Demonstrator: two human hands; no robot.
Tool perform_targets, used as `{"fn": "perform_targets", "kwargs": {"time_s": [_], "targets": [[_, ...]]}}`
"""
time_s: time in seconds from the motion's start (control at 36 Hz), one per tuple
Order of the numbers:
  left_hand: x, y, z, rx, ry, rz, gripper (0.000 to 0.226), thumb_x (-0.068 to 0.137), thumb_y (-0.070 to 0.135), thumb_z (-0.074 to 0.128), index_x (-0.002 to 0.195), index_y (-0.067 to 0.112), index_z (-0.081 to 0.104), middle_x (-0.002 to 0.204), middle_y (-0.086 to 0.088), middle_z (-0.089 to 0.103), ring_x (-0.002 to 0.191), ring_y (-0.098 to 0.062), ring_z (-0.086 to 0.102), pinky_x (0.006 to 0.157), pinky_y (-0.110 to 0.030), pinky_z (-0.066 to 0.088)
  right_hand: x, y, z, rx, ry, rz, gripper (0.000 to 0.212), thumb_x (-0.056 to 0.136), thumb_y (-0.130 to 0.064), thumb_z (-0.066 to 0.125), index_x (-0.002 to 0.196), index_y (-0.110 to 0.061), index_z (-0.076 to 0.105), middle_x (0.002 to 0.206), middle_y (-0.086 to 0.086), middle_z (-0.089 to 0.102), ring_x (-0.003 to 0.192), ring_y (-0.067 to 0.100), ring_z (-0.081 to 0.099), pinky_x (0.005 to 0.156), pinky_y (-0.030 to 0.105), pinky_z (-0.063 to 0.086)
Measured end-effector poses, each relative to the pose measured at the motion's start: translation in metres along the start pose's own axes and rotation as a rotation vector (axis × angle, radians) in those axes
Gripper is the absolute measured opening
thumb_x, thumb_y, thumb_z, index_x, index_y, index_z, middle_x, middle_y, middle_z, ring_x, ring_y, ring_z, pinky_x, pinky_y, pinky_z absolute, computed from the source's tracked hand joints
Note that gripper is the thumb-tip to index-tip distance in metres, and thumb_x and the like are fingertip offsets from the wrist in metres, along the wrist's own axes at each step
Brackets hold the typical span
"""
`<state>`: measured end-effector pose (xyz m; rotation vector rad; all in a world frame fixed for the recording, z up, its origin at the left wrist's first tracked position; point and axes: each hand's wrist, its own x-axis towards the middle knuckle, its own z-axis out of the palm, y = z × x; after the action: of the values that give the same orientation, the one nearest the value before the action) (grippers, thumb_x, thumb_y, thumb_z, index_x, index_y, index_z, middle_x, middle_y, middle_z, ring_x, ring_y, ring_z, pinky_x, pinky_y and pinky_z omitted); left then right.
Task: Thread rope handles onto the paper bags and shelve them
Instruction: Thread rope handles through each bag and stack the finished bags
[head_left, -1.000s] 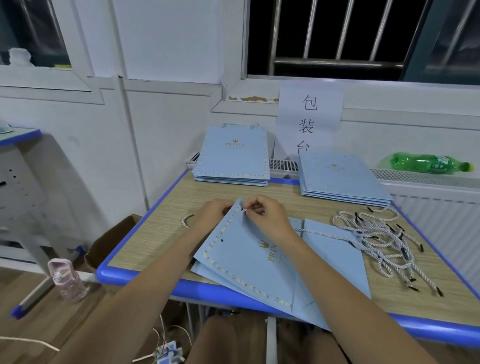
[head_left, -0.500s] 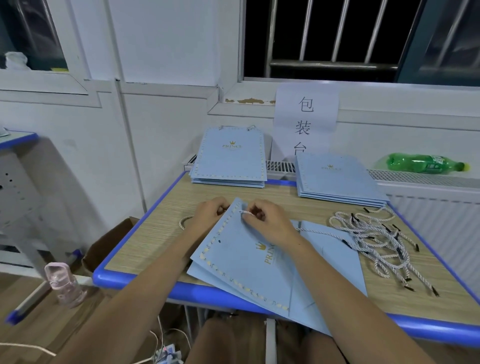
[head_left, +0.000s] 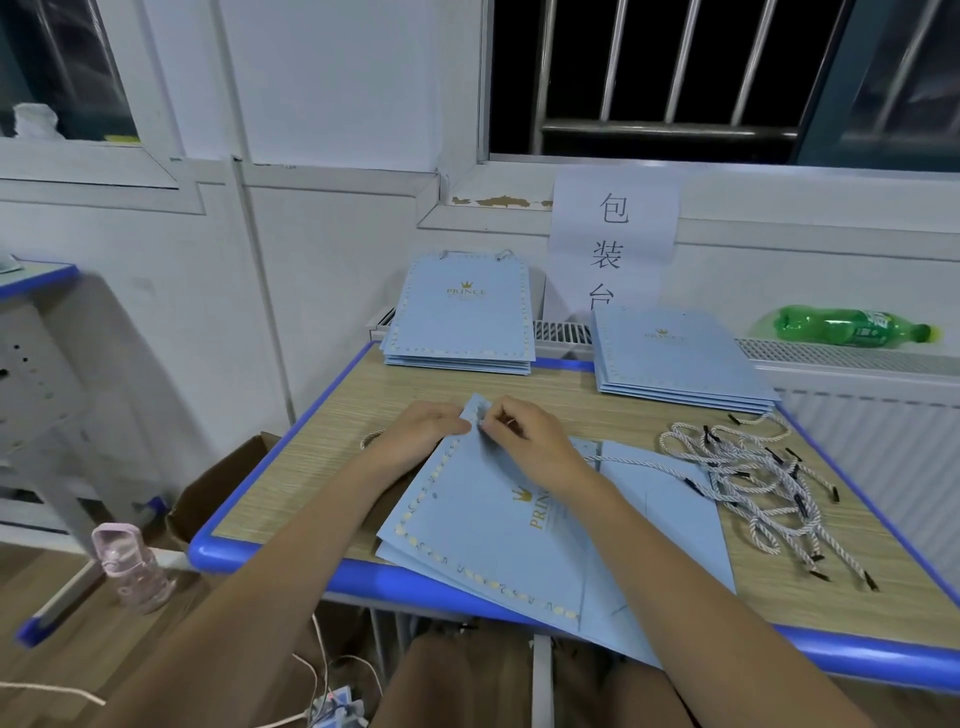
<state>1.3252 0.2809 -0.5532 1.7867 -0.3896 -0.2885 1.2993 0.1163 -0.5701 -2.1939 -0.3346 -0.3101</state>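
Paper bag (head_left: 498, 525) lies flat on the wood-top table (head_left: 332, 415), rotated, near corner overhanging the blue front edge, on top of a couple more flat bags. Two bag stacks at the back: left stack (head_left: 462, 317), right stack (head_left: 675, 358). Loose rope handles (head_left: 748, 483) piled to the right, well apart from the hands.

Change vs a second ago: small. Both hands have closed in tighter on the bag's far top corner. Left hand (head_left: 421, 431) now pinches that corner and lifts it slightly off the table. Right hand (head_left: 524, 441) is curled, fingertips pinching something at the hole; probably the rope tip, too small to confirm. One rope (head_left: 639, 464) trails from under the right wrist toward the pile.

Read: still mid-threading on this hole, likely feeding the end through. Nothing shelved from this bag yet.
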Motion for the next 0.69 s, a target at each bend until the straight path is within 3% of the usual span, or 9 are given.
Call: {"fn": "perform_targets", "kwargs": {"time_s": [0.14, 0.19, 0.33, 0.39, 0.44, 0.53, 0.64, 0.69], "targets": [[0.001, 0.001, 0.001, 0.06, 0.029, 0.015, 0.025, 0.089, 0.001, 0.049, 0.065, 0.005, 0.051, 0.059, -0.001, 0.051, 0.052, -0.011, 0.047, 0.051, -0.02, 0.035, 0.0, -0.009, -0.004, 0.344, 0.121, 0.101, 0.024, 0.097, -0.01, 0.049, 0.075, -0.019, 0.052, 0.078, -0.005, 0.062, 0.068, 0.01, 0.051, 0.068, 0.02, 0.044], [0.0, 0.001, 0.001, 0.061, 0.029, 0.031, 0.017, 0.089, 0.001, 0.049, 0.075, 0.001, 0.058, 0.065, -0.004, 0.055, 0.057, -0.013, 0.051, 0.056, -0.023, 0.038, 0.0, -0.013, -0.005, 0.374, 0.121, 0.105, 0.025, 0.097, -0.009, 0.048, 0.074, -0.018, 0.052, 0.077, -0.007, 0.061, 0.064, 0.008, 0.049, 0.064, 0.017, 0.043], [-0.001, 0.0, 0.001, -0.001, 0.04, 0.074, 0.021, 0.09, -0.004, 0.047, 0.096, 0.0, 0.068, 0.078, -0.006, 0.067, 0.069, -0.017, 0.064, 0.064, -0.025, 0.049, -0.002, -0.017, -0.009, 0.432, 0.142, 0.112, 0.028, 0.098, -0.008, 0.045, 0.073, -0.016, 0.054, 0.074, -0.009, 0.061, 0.057, 0.003, 0.047, 0.057, 0.012, 0.039], [-0.001, 0.0, 0.001, 0.003, 0.034, 0.081, 0.025, 0.09, -0.006, 0.047, 0.092, 0.004, 0.069, 0.078, -0.004, 0.07, 0.071, -0.015, 0.066, 0.066, -0.026, 0.05, -0.002, -0.018, -0.009, 0.412, 0.139, 0.121, 0.027, 0.097, -0.009, 0.047, 0.072, -0.017, 0.055, 0.072, -0.008, 0.061, 0.056, 0.004, 0.047, 0.055, 0.013, 0.039], [-0.001, 0.0, 0.0, 0.005, 0.029, 0.076, 0.031, 0.089, -0.008, 0.045, 0.082, 0.011, 0.068, 0.067, 0.005, 0.07, 0.062, -0.008, 0.065, 0.06, -0.019, 0.05, -0.002, -0.019, -0.012, 0.319, 0.122, 0.119, 0.024, 0.095, -0.014, 0.053, 0.072, -0.018, 0.056, 0.065, -0.007, 0.057, 0.054, 0.004, 0.046, 0.055, 0.016, 0.038], [-0.002, 0.002, -0.003, -0.016, 0.045, 0.063, 0.03, 0.09, -0.007, 0.045, 0.082, 0.011, 0.068, 0.066, 0.005, 0.069, 0.059, -0.006, 0.065, 0.055, -0.017, 0.049, 0.0, -0.021, -0.03, 0.048, 0.0, 0.088, 0.014, 0.087, -0.023, 0.066, 0.076, -0.017, 0.06, 0.057, -0.007, 0.045, 0.051, 0.005, 0.039, 0.052, 0.018, 0.032], [0.001, -0.002, -0.02, -0.047, 0.139, 0.028, 0.024, 0.09, -0.004, 0.047, 0.083, 0.008, 0.067, 0.068, 0.008, 0.07, 0.063, -0.01, 0.067, 0.053, -0.016, 0.049, 0.004, -0.023, -0.07, -0.396, -0.087, 0.135, 0.007, 0.085, -0.019, 0.062, 0.09, -0.024, 0.062, 0.069, -0.012, 0.046, 0.066, 0.008, 0.045, 0.063, 0.028, 0.035], [0.0, -0.003, -0.029, -0.039, 0.177, 0.03, 0.02, 0.088, -0.003, 0.048, 0.079, 0.003, 0.066, 0.07, -0.001, 0.068, 0.059, -0.013, 0.065, 0.055, -0.02, 0.048, 0.003, -0.024, -0.091, -0.588, -0.057, 0.188, 0.008, 0.089, -0.022, 0.057, 0.091, -0.019, 0.063, 0.078, -0.007, 0.048, 0.078, 0.016, 0.049, 0.067, 0.029, 0.036]]}}
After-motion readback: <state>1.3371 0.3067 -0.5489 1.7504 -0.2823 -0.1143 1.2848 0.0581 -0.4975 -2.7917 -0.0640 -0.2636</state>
